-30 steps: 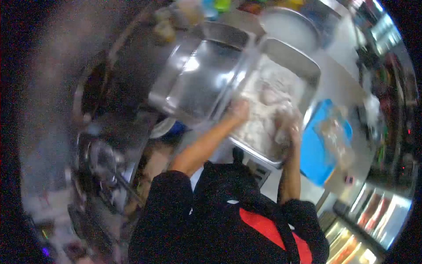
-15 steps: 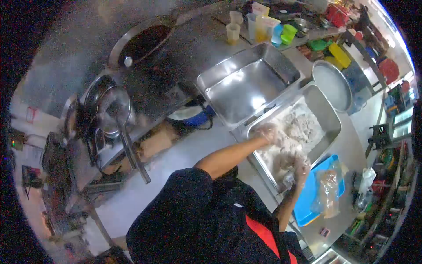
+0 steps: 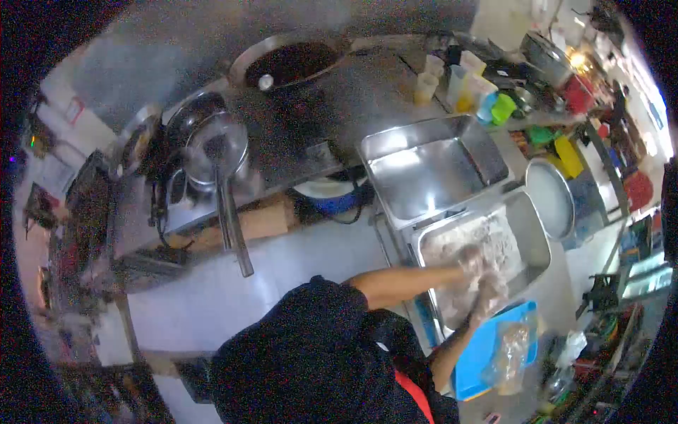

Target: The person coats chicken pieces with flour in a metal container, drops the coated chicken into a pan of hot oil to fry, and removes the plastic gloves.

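Note:
A deep metal tray [image 3: 534, 263] holds white flour-like powder [image 3: 499, 237]. Over the powder, my left hand [image 3: 472, 260] is close beside my right hand [image 3: 490, 291], near the middle of the tray. Powder coats both hands. Their fingers are blurred, and whether anything lies between them cannot be made out. Just below the tray, a blue tray [image 3: 472, 364] carries a clear plastic bag [image 3: 513, 350] with something pale inside.
An empty metal tray [image 3: 424, 180] adjoins the powder tray. A round pan [image 3: 549, 198] stands to its right. Cups [image 3: 426, 88] stand at the back. Left are a large wok [image 3: 289, 65] and a long-handled strainer [image 3: 217, 152] on a pot.
The view has swung, so the trays appear lower and the stove shows more. My hands have come closer together over the powder.

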Available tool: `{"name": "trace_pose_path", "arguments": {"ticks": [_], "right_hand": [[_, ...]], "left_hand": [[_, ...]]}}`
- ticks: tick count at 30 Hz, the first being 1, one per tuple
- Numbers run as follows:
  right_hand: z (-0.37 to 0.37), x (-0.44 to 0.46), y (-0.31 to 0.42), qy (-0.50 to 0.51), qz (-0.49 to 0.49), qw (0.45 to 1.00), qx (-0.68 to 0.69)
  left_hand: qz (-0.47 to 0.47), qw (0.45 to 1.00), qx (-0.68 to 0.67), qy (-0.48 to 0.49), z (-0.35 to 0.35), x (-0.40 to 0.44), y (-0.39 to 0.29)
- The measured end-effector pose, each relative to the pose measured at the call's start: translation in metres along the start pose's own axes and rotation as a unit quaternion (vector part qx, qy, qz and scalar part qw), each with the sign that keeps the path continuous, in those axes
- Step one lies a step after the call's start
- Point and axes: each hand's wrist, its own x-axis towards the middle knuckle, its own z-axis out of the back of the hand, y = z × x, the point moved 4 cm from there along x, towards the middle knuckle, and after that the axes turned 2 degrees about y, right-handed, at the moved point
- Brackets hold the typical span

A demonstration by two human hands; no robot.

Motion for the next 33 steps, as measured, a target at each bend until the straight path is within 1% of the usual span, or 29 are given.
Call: {"name": "trace_pose_path", "arguments": {"ticks": [1, 2, 3, 4, 6, 7, 8, 9, 10, 12, 14, 15, 16, 18, 20, 21, 23, 24, 25, 26, 27, 28, 29, 30, 31, 32, 33], "right_hand": [[-0.008, 0.001, -0.001, 0.015, 0.002, 0.996, 0.089], [-0.011, -0.004, 0.006, -0.063, 0.107, 0.984, -0.129], [-0.014, -0.013, 0.016, -0.207, 0.175, 0.81, -0.519], [-0.017, -0.019, 0.022, -0.238, 0.173, 0.753, -0.588], [-0.028, -0.02, 0.031, -0.256, 0.186, 0.695, -0.646], [-0.036, -0.018, 0.031, -0.252, 0.216, 0.643, -0.691], [-0.048, -0.014, 0.031, -0.242, 0.263, 0.57, -0.74], [-0.059, -0.009, 0.033, -0.228, 0.305, 0.516, -0.767], [-0.071, -0.005, 0.037, -0.209, 0.329, 0.497, -0.775], [-0.103, 0.004, 0.054, -0.177, 0.354, 0.554, -0.733], [-0.168, 0.018, 0.072, -0.2, 0.265, 0.658, -0.675], [-0.2, 0.023, 0.08, -0.217, 0.221, 0.702, -0.641], [-0.217, 0.034, 0.075, -0.152, 0.306, 0.674, -0.655], [-0.281, 0.048, 0.068, -0.102, 0.309, 0.658, -0.678], [-0.359, 0.071, 0.052, -0.057, 0.278, 0.683, -0.673], [-0.39, 0.083, 0.035, -0.037, 0.262, 0.694, -0.669], [-0.442, 0.112, 0.003, 0.054, 0.382, 0.644, -0.66], [-0.485, 0.115, -0.018, 0.068, 0.344, 0.661, -0.663], [-0.539, 0.113, -0.036, 0.08, 0.304, 0.675, -0.667], [-0.586, 0.112, -0.062, 0.092, 0.264, 0.689, -0.669], [-0.62, 0.114, -0.09, 0.091, 0.265, 0.701, -0.655], [-0.657, 0.12, -0.116, 0.089, 0.271, 0.714, -0.64], [-0.693, 0.127, -0.145, 0.156, 0.3, 0.723, -0.602], [-0.72, 0.136, -0.173, 0.225, 0.321, 0.722, -0.57], [-0.735, 0.155, -0.203, 0.219, 0.387, 0.668, -0.597], [-0.759, 0.173, -0.235, 0.211, 0.453, 0.613, -0.611], [-0.811, 0.182, -0.26, 0.326, 0.301, 0.61, -0.656]], "left_hand": [[0.005, 0.999, -0.044, 0.013, -0.005, -0.007, 0.002], [0.007, 0.997, -0.078, 0.022, -0.009, -0.007, -0.001], [0.005, 0.992, -0.118, 0.036, -0.01, -0.007, -0.005], [0.011, 0.983, -0.177, 0.05, -0.009, -0.01, -0.007], [0.009, 0.951, -0.29, 0.102, -0.008, -0.014, -0.021], [0.019, 0.905, -0.402, 0.139, -0.005, -0.015, -0.029], [0.029, 0.872, -0.46, 0.166, -0.006, -0.017, -0.036], [0.031, 0.848, -0.494, 0.19, -0.004, -0.019, -0.044], [0.032, 0.825, -0.522, 0.213, 0.002, -0.02, -0.057], [0.018, 0.775, -0.574, 0.263, 0.026, -0.021, -0.087], [0.002, 0.708, -0.628, 0.321, 0.058, -0.026, -0.122], [-0.011, 0.673, -0.651, 0.352, 0.081, -0.03, -0.143], [-0.021, 0.637, -0.668, 0.385, 0.107, -0.037, -0.164], [-0.045, 0.579, -0.681, 0.446, 0.164, -0.059, -0.206], [-0.056, 0.53, -0.679, 0.505, 0.231, -0.087, -0.244], [-0.054, 0.51, -0.675, 0.53, 0.266, -0.105, -0.26], [-0.041, 0.496, -0.656, 0.567, 0.346, -0.147, -0.287], [-0.032, 0.49, -0.646, 0.585, 0.389, -0.172, -0.296], [-0.126, 0.619, -0.559, 0.537, 0.446, -0.2, -0.3], [-0.202, 0.733, -0.444, 0.474, 0.503, -0.228, -0.304], [-0.307, 0.822, -0.338, 0.34, 0.552, -0.274, -0.302], [-0.363, 0.892, -0.202, 0.179, 0.601, -0.321, -0.299], [-0.376, 0.897, -0.218, 0.082, 0.632, -0.383, -0.303], [-0.389, 0.888, -0.245, -0.015, 0.651, -0.444, -0.303], [-0.402, 0.901, -0.029, -0.158, 0.673, -0.495, -0.308], [-0.363, 0.86, 0.179, -0.31, 0.694, -0.547, -0.313], [-0.25, 0.767, 0.448, -0.385, 0.713, -0.579, -0.319]]}}
